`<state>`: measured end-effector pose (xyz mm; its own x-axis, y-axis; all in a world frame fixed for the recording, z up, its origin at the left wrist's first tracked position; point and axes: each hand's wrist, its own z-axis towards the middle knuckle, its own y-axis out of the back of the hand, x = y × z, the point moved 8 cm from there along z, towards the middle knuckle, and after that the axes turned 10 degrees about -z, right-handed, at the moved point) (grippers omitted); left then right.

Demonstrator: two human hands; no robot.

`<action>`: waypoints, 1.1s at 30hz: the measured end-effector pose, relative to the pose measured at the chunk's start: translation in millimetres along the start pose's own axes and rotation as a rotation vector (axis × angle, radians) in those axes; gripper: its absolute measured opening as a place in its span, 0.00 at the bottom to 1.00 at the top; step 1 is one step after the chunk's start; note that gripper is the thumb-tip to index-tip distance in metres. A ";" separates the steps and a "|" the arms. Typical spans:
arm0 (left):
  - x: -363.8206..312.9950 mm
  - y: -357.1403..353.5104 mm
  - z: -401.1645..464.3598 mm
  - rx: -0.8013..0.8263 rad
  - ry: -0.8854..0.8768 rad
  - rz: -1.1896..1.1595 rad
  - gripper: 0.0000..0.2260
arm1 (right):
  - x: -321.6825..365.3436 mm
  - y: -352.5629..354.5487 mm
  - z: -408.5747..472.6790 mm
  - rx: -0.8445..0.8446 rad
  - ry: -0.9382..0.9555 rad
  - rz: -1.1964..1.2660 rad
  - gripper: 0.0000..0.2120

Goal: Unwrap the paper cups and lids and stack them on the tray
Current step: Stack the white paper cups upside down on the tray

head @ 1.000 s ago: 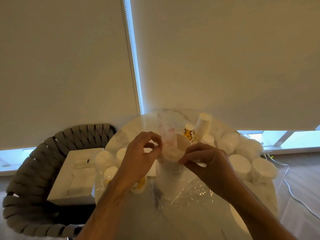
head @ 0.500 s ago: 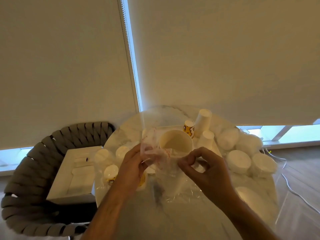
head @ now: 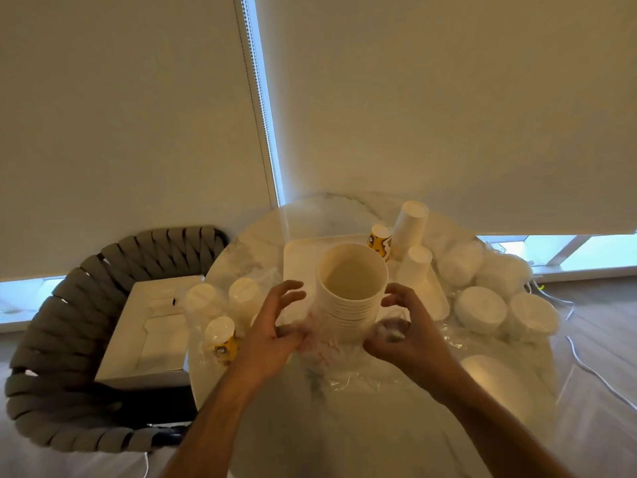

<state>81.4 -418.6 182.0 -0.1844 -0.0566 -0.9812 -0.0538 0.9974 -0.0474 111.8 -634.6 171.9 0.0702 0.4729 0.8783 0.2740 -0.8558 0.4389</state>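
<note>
A stack of white paper cups [head: 351, 291] stands upright, mouth up, at the table's middle, its upper part bare. Clear plastic wrap [head: 319, 343] is bunched around its lower part. My left hand [head: 275, 334] pinches the wrap at the stack's left side. My right hand [head: 403, 334] grips crumpled wrap at the right side. Behind the stack lies the white tray [head: 298, 258], with upturned cup stacks [head: 410, 225] and a yellow printed cup [head: 379, 238] at its far right.
Wrapped cup stacks [head: 220, 305] lie left on the round marble table [head: 379, 426]. Wrapped lid stacks [head: 481, 308] crowd the right side. A woven grey chair [head: 51, 339] holding a white box [head: 151, 332] stands left. Cables trail on the floor at right.
The wrap has been pulled down from the stack's rim to its lower part, and both hands moved down with it. The cup mouth now stands bare.
</note>
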 end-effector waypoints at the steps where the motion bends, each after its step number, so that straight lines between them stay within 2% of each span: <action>1: 3.6 -2.7 -0.2 0.029 0.015 0.039 0.32 | -4.1 -3.3 4.6 0.039 -0.014 -0.048 0.40; 3: 12.5 -9.3 0.6 0.085 0.051 0.080 0.35 | -12.0 -8.4 13.7 0.109 -0.039 -0.170 0.46; 7: 24.3 -17.5 3.2 0.097 0.080 0.189 0.29 | -19.2 -18.4 27.1 0.251 0.001 -0.356 0.45; 14: 38.8 -18.0 11.2 -0.065 0.041 0.308 0.15 | -30.7 -39.7 41.9 0.389 0.105 -0.306 0.44; 20: 55.8 -26.5 14.9 -0.130 -0.049 0.348 0.14 | -36.4 -43.3 43.8 0.300 0.122 -0.259 0.44; 23: 57.0 -23.4 12.6 -0.260 -0.083 0.504 0.24 | -37.7 -36.1 41.0 0.214 0.099 -0.207 0.43; 25: 38.6 -22.8 0.4 -0.427 -0.201 0.607 0.25 | -34.3 -28.8 40.4 0.148 0.095 -0.163 0.43; 27: 12.4 -34.0 -18.6 -0.484 -0.409 0.584 0.17 | -26.8 -20.1 40.3 0.073 0.113 -0.123 0.41; 29: 4.8 -49.2 -29.5 -0.379 -0.432 0.471 0.13 | -18.2 -11.0 40.1 -0.003 0.126 -0.085 0.39; 31: 7.5 -64.4 -31.3 -0.241 -0.321 0.358 0.21 | -7.0 -3.8 37.9 -0.060 0.154 -0.059 0.41; 33: -0.6 -78.1 -32.7 -0.147 -0.323 0.288 0.29 | 7.4 1.6 33.9 -0.095 0.198 -0.057 0.45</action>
<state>53.7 -497.9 192.5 0.1021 0.2622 -0.9596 -0.1881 0.9523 0.2402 145.3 -625.4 172.7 -0.1356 0.4786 0.8675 0.1801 -0.8491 0.4966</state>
